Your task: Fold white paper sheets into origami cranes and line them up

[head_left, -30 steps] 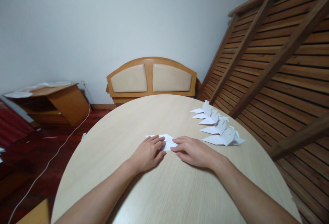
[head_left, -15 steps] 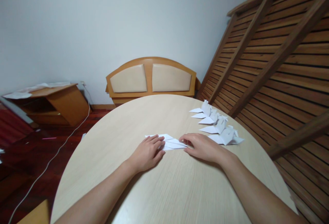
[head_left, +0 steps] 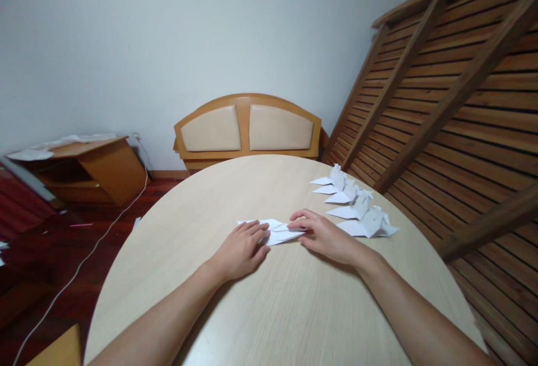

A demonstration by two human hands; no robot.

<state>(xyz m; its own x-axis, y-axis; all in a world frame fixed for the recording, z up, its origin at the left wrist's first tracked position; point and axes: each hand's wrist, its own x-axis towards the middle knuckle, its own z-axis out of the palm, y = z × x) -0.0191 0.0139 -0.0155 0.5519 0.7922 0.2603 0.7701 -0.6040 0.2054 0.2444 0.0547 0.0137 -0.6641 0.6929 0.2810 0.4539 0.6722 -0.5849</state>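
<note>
A partly folded sheet of white paper lies flat near the middle of the round pale wooden table. My left hand rests palm down on its left part, fingers stretched flat. My right hand is at the paper's right tip, with thumb and fingers pinching a flap there. The paper's near edge is hidden under my hands.
Several finished white paper figures stand in a row at the table's right side. A wooden chair back with beige pads is beyond the far edge. A slatted wooden frame leans at the right. A low cabinet and a white cable are on the floor at the left.
My right hand slid rightward off the paper's middle to its right tip, then took hold of a flap there. My left hand stayed in place.
</note>
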